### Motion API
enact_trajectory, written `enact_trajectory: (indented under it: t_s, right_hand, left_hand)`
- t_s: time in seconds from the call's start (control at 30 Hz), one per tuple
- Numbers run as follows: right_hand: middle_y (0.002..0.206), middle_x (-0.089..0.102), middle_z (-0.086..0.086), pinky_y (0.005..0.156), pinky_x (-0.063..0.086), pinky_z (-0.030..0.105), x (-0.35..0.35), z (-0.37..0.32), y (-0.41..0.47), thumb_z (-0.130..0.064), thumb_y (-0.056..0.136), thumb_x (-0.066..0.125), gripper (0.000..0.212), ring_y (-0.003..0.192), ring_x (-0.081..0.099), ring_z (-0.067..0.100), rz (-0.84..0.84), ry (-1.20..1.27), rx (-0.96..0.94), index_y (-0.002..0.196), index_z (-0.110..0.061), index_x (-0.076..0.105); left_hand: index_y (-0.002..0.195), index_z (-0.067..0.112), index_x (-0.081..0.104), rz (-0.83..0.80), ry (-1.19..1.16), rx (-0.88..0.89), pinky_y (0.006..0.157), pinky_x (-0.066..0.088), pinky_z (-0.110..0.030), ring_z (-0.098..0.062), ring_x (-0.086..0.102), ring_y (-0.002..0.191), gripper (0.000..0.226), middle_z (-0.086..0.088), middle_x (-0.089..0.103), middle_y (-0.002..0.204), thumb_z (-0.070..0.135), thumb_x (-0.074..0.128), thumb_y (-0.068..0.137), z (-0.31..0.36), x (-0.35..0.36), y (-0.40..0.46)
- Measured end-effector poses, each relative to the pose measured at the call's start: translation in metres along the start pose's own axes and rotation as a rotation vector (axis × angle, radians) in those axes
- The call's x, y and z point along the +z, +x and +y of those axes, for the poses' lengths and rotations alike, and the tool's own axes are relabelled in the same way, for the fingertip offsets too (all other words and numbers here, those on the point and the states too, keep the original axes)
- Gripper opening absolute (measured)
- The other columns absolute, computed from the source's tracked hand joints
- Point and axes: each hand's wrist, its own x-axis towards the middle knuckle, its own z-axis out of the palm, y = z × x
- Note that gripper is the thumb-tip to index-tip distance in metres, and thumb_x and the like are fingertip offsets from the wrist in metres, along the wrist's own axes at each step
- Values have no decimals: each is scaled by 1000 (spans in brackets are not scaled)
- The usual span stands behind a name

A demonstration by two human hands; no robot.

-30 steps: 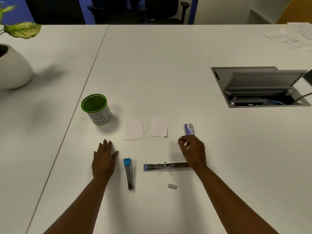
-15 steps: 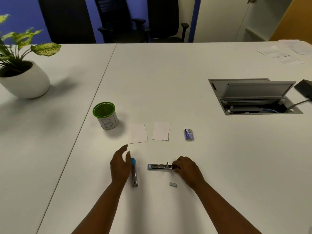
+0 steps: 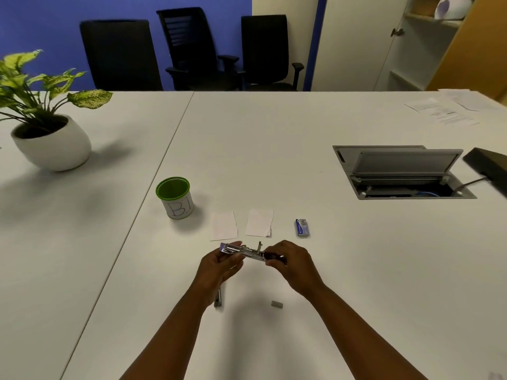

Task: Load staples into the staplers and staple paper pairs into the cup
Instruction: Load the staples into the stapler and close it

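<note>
Both hands hold one opened silver stapler (image 3: 248, 252) just above the table (image 3: 274, 138). The left hand (image 3: 219, 266) has its fingers curled round the stapler's left end, thumb on top near the purple tip. The right hand (image 3: 292, 263) pinches the right end between thumb and curled fingers, so the metal body spans the gap between the two hands, roughly level, with a small upright tab showing near its middle.

Taking the green-rimmed cup (image 3: 175, 197) marked "B1" as the landmark: the held stapler is to the cup's right and nearer the person. Two small sheets of paper (image 3: 224, 225) and (image 3: 259, 222) lie flat side by side just right of the cup, between it and the hands. Further right of the cup, past the paper, lies a small blue staple box (image 3: 302, 227). A second stapler (image 3: 218, 297) lies on the table nearer the person than the cup, mostly hidden beneath the left hand and wrist, only its lower metal end showing. A small grey strip of staples (image 3: 277, 304) rests on the table well to the cup's right and nearest the person, below the right wrist.

Far left of the cup stands a potted plant (image 3: 50, 141); far right is an open cable hatch (image 3: 403, 171).
</note>
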Motion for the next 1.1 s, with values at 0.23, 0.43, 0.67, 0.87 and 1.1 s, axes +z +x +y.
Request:
enact_trajectory:
  t_s: [0.23, 0.43, 0.67, 0.87, 1.1]
  right_hand:
    - [108, 65, 3, 92, 44, 29, -7, -19, 2, -18, 81, 67, 28, 103, 56, 16, 11, 19, -84, 110, -16, 67]
    - [85, 69, 1, 67, 46, 24, -11, -8, -11, -11, 81, 68, 4, 78, 61, 15, 357, -31, -119, 84, -13, 69]
    - [88, 69, 2, 75, 49, 27, 5, 32, -30, -21, 79, 69, 12, 82, 63, 16, -48, -203, -9, 89, -14, 71]
    - [105, 64, 2, 77, 43, 24, 27, 44, -35, -27, 81, 64, 23, 97, 59, 19, -380, -412, 104, 101, -17, 68]
    - [103, 65, 3, 80, 46, 28, 33, 41, -32, -24, 85, 55, 20, 95, 60, 19, -322, -468, 19, 98, -16, 68]
  left_hand:
    - [91, 8, 64, 77, -138, 108, 62, 56, -19, -15, 72, 73, 12, 0, 75, 78, 0, 57, 86, 10, 6, -7]
    - [85, 11, 59, 254, -213, 200, 63, 59, -21, -12, 71, 64, 13, -6, 65, 85, 0, 53, 89, 25, -5, -12]
    - [82, 13, 57, 327, -276, 241, 66, 59, -22, -11, 70, 63, 15, 6, 72, 65, 0, 54, 89, 32, -17, -13]
    - [83, 12, 57, 310, -276, 221, 64, 59, -22, -12, 71, 63, 15, -4, 68, 83, -1, 53, 89, 31, -17, -11]
    - [85, 11, 57, 251, -268, 212, 66, 59, -23, -13, 72, 66, 14, -9, 64, 91, 0, 51, 90, 28, -22, -10]
